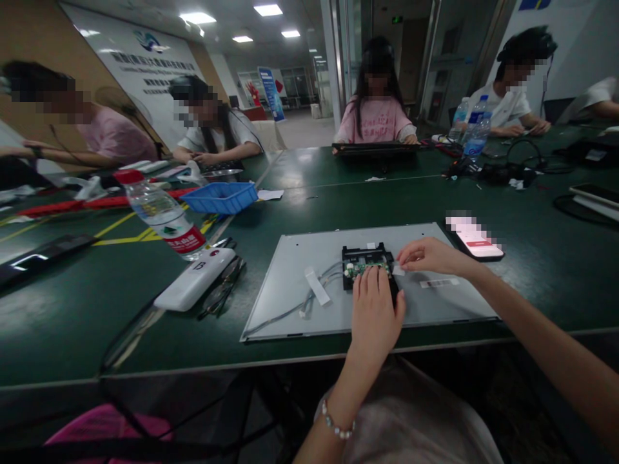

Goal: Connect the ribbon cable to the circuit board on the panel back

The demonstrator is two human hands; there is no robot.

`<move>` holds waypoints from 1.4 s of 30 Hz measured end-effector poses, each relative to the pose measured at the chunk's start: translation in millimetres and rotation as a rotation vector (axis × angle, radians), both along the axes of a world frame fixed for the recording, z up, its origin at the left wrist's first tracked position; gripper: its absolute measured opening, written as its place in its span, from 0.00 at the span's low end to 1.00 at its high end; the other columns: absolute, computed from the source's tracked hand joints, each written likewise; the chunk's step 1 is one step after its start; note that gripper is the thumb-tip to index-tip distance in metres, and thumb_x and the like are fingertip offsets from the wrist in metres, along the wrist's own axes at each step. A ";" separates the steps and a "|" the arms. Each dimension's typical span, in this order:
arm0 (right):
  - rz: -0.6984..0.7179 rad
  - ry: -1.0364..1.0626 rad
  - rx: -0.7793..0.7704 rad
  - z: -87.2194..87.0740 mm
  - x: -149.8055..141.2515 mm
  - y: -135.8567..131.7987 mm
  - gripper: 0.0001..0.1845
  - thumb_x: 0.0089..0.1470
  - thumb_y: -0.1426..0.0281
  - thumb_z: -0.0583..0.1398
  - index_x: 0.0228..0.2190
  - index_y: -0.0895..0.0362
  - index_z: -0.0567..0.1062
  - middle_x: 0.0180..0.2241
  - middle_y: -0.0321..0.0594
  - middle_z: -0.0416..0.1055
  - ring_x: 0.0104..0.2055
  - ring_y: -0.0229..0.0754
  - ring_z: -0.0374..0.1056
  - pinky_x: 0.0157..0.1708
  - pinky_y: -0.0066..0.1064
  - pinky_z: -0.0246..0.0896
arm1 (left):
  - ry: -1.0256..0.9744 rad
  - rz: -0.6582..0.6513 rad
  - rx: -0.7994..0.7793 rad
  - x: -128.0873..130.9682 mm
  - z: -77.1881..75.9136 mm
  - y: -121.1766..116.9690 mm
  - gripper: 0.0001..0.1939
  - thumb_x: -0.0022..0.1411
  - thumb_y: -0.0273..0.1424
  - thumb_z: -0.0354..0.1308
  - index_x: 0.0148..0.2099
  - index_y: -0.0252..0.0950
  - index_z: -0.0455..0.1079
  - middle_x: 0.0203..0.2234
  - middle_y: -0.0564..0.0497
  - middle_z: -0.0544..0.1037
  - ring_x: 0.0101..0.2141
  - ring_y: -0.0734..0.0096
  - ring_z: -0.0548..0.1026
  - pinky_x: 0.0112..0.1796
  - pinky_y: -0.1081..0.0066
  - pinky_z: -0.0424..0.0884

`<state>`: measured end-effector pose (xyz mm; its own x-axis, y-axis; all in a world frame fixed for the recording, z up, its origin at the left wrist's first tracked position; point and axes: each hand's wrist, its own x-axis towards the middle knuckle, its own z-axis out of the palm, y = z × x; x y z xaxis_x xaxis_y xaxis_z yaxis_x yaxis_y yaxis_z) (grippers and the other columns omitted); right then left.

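Observation:
A flat grey metal panel (pixel 285 258) lies on the table in front of me. On it sits a black plastic frame (pixel 347 281) with a green circuit board (pixel 360 269) in it. My left hand (pixel 374 303) rests on the near side of the frame, fingers stretched over the board and thumb along the right edge. At the frame's right side, my right hand (pixel 430 256) pinches a small whitish strip (pixel 398 268) that looks like tape. Grey cables (pixel 290 312) run left from the board, under a white tape strip (pixel 317 287).
Left of the panel are a white power bank (pixel 196 280), glasses (pixel 222 288), a water bottle (pixel 167 219) and a blue tray (pixel 225 198). A lit phone (pixel 474 237) lies at the right. Several people sit around the green table (pixel 309 200); one opposite holds a dark panel (pixel 377 149).

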<state>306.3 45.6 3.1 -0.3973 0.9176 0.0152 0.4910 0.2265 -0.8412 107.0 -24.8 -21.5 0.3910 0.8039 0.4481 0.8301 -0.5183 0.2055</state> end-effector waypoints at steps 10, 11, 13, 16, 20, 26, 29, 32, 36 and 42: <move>-0.034 -0.010 0.045 -26.5 -7.6 0.5 0.08 0.48 0.67 0.62 0.30 0.57 0.79 0.31 0.40 0.77 0.34 0.41 0.73 0.38 0.32 0.68 | 0.010 -0.007 -0.010 -0.6 2.7 -1.4 0.23 0.65 0.34 0.48 0.59 0.28 0.57 0.55 0.39 0.66 0.58 0.54 0.62 0.58 0.54 0.57; -0.049 -0.039 0.087 -28.3 -8.3 0.1 0.07 0.48 0.67 0.62 0.29 0.57 0.79 0.31 0.39 0.77 0.33 0.41 0.72 0.37 0.32 0.68 | 0.012 -0.006 -0.012 -0.6 2.7 -1.5 0.23 0.65 0.34 0.48 0.59 0.28 0.57 0.56 0.39 0.66 0.58 0.54 0.62 0.58 0.54 0.57; -0.072 -0.083 0.159 -31.2 -9.1 -0.7 0.07 0.48 0.67 0.62 0.29 0.56 0.79 0.31 0.40 0.76 0.33 0.41 0.72 0.35 0.32 0.67 | 0.013 -0.003 -0.012 -0.5 2.5 -1.5 0.23 0.66 0.34 0.48 0.59 0.28 0.57 0.56 0.39 0.66 0.58 0.54 0.61 0.58 0.54 0.58; -0.089 -0.098 0.212 -34.1 -10.0 -2.5 0.07 0.49 0.67 0.62 0.30 0.55 0.79 0.32 0.40 0.76 0.32 0.41 0.71 0.34 0.32 0.67 | 0.010 -0.004 -0.012 -0.5 2.4 -1.6 0.23 0.66 0.34 0.48 0.59 0.29 0.57 0.56 0.39 0.65 0.58 0.54 0.61 0.58 0.54 0.57; -0.125 -0.070 0.218 -34.7 -10.1 -5.7 0.09 0.50 0.66 0.62 0.33 0.54 0.79 0.34 0.40 0.76 0.33 0.41 0.71 0.34 0.32 0.66 | 0.011 -0.007 -0.024 0.1 3.1 -1.1 0.23 0.66 0.34 0.47 0.60 0.28 0.57 0.56 0.39 0.65 0.58 0.54 0.61 0.59 0.54 0.57; -0.154 -0.055 0.240 -29.6 -7.4 -11.1 0.09 0.52 0.66 0.60 0.35 0.54 0.79 0.36 0.40 0.76 0.36 0.42 0.71 0.36 0.33 0.66 | 0.008 -0.012 -0.032 0.1 3.0 -1.5 0.24 0.66 0.34 0.47 0.60 0.29 0.56 0.57 0.39 0.65 0.59 0.54 0.61 0.59 0.53 0.56; -0.156 -0.046 0.248 -27.9 -7.3 -13.0 0.09 0.52 0.66 0.60 0.34 0.54 0.79 0.36 0.41 0.77 0.36 0.42 0.71 0.35 0.33 0.66 | 0.000 -0.016 -0.029 -0.6 2.5 -2.2 0.24 0.66 0.34 0.47 0.61 0.29 0.55 0.57 0.39 0.64 0.59 0.54 0.60 0.59 0.53 0.56; -0.121 -0.034 0.242 -27.8 -8.7 -13.9 0.09 0.52 0.67 0.59 0.33 0.54 0.79 0.36 0.40 0.77 0.36 0.42 0.71 0.35 0.33 0.67 | -0.005 -0.018 -0.031 -1.0 2.1 -2.4 0.24 0.66 0.34 0.46 0.61 0.28 0.55 0.57 0.39 0.64 0.59 0.54 0.60 0.59 0.53 0.56; -0.059 -0.038 0.229 -28.6 -10.3 -14.3 0.08 0.50 0.69 0.59 0.31 0.54 0.79 0.33 0.39 0.77 0.34 0.41 0.71 0.34 0.32 0.66 | -0.007 -0.012 -0.033 -1.0 1.4 -2.4 0.24 0.66 0.35 0.47 0.61 0.29 0.56 0.57 0.40 0.64 0.59 0.55 0.60 0.60 0.54 0.55; -0.046 -0.036 0.222 -26.8 -10.7 -15.3 0.08 0.50 0.70 0.60 0.32 0.54 0.79 0.33 0.39 0.77 0.33 0.40 0.71 0.33 0.32 0.66 | -0.011 -0.015 -0.037 -1.0 1.7 -2.4 0.24 0.66 0.34 0.47 0.61 0.29 0.55 0.58 0.40 0.64 0.59 0.55 0.59 0.60 0.54 0.55</move>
<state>295.6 30.3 -23.7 -0.3590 0.9104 0.2057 0.5340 0.3811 -0.7547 106.0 -27.2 -19.8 0.3979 0.8142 0.4228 0.8200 -0.5223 0.2341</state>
